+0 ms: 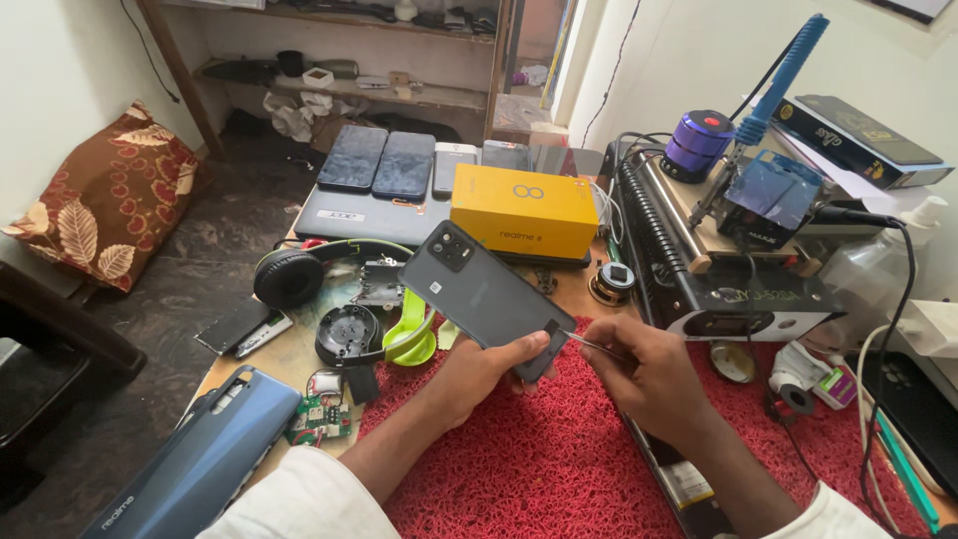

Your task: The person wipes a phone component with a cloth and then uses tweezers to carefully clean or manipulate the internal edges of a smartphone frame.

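open red mat (539, 469) lies below the hands; headphones (334, 299), yellow box (524, 210) and black machine (718, 269) crowd beyond.

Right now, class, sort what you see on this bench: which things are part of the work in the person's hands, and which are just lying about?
In hand:
- dark grey phone, held by the left hand
- thin metal tool, pinched in the right hand at the phone's lower edge

Lying about:
- yellow box
- black-and-green headphones
- blue phone
- small circuit board
- laptop
- purple speaker
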